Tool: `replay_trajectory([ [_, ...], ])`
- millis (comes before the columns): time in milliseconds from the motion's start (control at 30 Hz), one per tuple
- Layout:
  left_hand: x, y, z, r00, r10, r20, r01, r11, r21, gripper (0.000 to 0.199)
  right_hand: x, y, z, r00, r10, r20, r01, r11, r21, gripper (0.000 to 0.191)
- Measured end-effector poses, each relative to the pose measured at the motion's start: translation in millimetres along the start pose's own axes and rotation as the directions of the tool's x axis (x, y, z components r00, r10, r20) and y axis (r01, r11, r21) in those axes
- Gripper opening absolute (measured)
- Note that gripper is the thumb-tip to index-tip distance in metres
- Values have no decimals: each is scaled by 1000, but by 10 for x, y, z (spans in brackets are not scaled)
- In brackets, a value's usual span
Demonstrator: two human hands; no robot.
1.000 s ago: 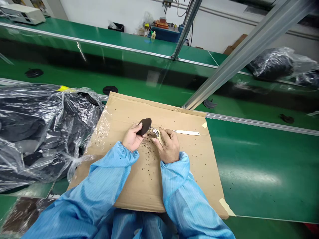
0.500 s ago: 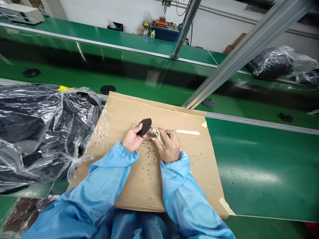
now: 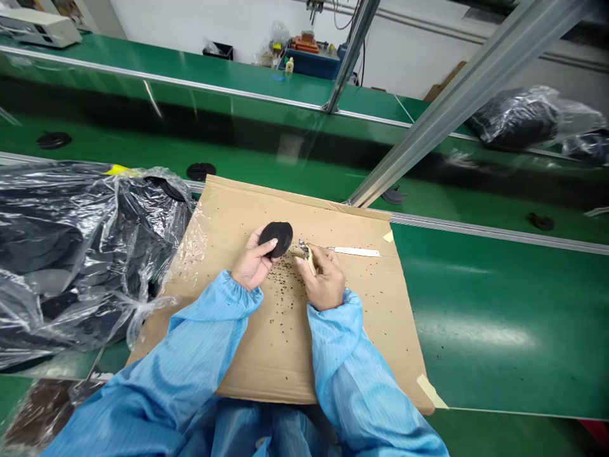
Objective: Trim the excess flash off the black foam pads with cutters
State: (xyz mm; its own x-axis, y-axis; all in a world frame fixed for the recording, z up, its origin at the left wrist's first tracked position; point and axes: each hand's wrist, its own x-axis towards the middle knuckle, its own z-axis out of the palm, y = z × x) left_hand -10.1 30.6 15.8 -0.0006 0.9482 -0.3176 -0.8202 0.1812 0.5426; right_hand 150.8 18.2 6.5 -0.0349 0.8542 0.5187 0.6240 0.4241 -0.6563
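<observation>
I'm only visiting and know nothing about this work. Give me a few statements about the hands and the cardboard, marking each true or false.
1. The left hand holds a black disc. True.
2. Only one hand holds something. False: the right hand holds a metal-tipped tool.
3. A white strip lies on the cardboard. True.
4. Red cloth covers both arms. False: the sleeves are blue.
5. Dark specks are scattered between the hands. True.

wht wall [image 3: 166, 25], rear | grn benchtop [image 3: 499, 285] w/ glare [image 3: 495, 333] | mtl post [image 3: 457, 108], diag.
</observation>
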Motion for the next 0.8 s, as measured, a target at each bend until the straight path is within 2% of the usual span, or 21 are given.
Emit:
replay_trajectory([
  [133, -3, 31, 14, 999, -31, -42, 26, 994, -106, 26, 11, -1, 4, 997, 61, -39, -58, 996, 67, 32],
  [267, -9, 59, 17, 993, -79, -83, 65, 985, -159, 12, -2, -16, 15, 999, 34, 26, -36, 994, 106, 32],
  [400, -10, 84, -3, 988, -152, -19, 148, 981, -125, 11, -9, -33, 4, 989, -31, 145, 3, 983, 184, 31],
  [567, -12, 92, -32, 973, -231, 0, 230, 971, -64, 10, -10, -28, -9, 925, -150, 349, 33, 947, 320, 33],
  [800, -11, 91, -53, 969, -246, 12, 245, 969, 27, 15, 18, -15, -70, 892, -165, 421, -4, 928, 372, 36],
])
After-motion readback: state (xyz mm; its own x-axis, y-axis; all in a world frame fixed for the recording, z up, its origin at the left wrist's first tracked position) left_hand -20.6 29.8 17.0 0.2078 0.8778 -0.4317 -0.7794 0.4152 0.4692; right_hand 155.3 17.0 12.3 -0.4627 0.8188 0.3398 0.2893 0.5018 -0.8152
